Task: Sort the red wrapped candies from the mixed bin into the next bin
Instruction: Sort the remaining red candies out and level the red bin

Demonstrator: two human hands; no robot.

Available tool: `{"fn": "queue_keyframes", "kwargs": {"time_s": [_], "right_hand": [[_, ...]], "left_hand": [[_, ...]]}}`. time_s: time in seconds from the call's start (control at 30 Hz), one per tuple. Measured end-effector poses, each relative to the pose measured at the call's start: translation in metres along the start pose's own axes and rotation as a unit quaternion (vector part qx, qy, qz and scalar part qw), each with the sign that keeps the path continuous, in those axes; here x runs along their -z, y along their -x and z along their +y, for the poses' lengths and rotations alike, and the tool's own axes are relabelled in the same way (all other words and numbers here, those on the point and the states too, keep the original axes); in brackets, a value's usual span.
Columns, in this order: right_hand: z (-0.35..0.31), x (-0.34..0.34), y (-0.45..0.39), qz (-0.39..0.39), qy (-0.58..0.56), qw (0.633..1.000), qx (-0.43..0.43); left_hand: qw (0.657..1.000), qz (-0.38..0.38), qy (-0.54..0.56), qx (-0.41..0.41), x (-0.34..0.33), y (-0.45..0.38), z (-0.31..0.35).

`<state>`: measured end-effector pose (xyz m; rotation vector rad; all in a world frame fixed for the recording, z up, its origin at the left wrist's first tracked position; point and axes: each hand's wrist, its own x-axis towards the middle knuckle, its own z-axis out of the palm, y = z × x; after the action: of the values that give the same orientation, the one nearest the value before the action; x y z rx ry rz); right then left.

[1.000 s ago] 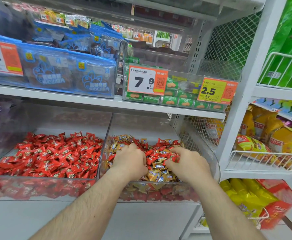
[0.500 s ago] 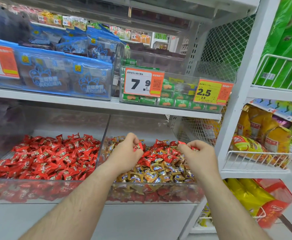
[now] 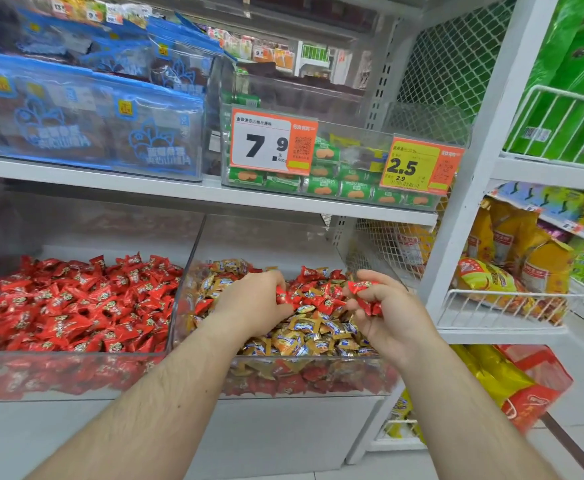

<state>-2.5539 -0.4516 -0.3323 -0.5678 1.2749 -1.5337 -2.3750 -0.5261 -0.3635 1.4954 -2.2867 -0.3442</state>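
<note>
The clear mixed bin on the lower shelf holds red wrapped candies among gold wrapped candies. Left of it, the neighbouring clear bin is piled with red candies only. My left hand hovers over the mixed bin's left half, fingers curled round red candies at its fingertips. My right hand is over the bin's right half and grips a bunch of red candies, some poking out between fingers and thumb.
A white shelf hangs low over both bins, carrying blue snack bags and a clear bin of green packs with price tags. A white upright post and wire baskets of yellow bags stand to the right.
Both hands dug into the mixed bin, then rose with red candies gripped. They now sit slightly higher and closer together than a second ago.
</note>
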Motion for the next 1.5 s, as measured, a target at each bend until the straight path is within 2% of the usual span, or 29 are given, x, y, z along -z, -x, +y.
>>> {"fn": "queue_keyframes", "kwargs": {"time_s": [0.1, 0.2, 0.3, 0.37, 0.47, 0.67, 0.87, 1.0, 1.07, 1.17, 1.27, 1.5], "right_hand": [[0.0, -0.006, 0.002, -0.015, -0.051, 0.998, -0.042], [0.006, -0.019, 0.011, -0.046, -0.041, 0.996, -0.059], [0.012, -0.043, 0.024, -0.082, -0.013, 0.994, -0.071], [0.015, -0.066, 0.033, -0.113, 0.014, 0.99, -0.08], [0.019, -0.108, 0.043, -0.173, 0.051, 0.978, -0.1], [0.04, -0.206, 0.048, -0.256, 0.16, 0.943, -0.137], [0.071, -0.253, 0.038, -0.227, 0.198, 0.941, -0.155], [0.078, -0.253, 0.035, -0.249, 0.246, 0.918, -0.188], [0.075, -0.247, 0.035, -0.244, 0.245, 0.92, -0.183], [0.062, -0.233, 0.039, -0.252, 0.217, 0.93, -0.155], [0.038, -0.202, 0.041, -0.256, 0.185, 0.945, -0.09], [-0.007, -0.093, 0.025, -0.116, 0.115, 0.987, 0.01]], "left_hand": [[0.99, 0.08, 0.114, 0.005, 0.019, 0.01, -0.003], [0.964, 0.153, 0.22, 0.002, 0.05, 0.028, -0.016], [0.937, 0.23, 0.26, 0.028, 0.075, 0.043, -0.043], [0.924, 0.249, 0.279, 0.074, 0.086, 0.049, -0.066], [0.921, 0.239, 0.269, 0.15, 0.095, 0.056, -0.098], [0.929, 0.169, 0.23, 0.236, 0.101, 0.069, -0.14], [0.929, 0.118, 0.197, 0.29, 0.1, 0.074, -0.175], [0.938, 0.053, 0.152, 0.306, 0.097, 0.082, -0.176], [0.942, 0.056, 0.142, 0.298, 0.095, 0.08, -0.176], [0.946, 0.117, 0.161, 0.257, 0.097, 0.074, -0.164], [0.949, 0.174, 0.187, 0.186, 0.095, 0.068, -0.142], [0.959, 0.23, 0.161, 0.025, 0.079, 0.05, -0.064]]}}
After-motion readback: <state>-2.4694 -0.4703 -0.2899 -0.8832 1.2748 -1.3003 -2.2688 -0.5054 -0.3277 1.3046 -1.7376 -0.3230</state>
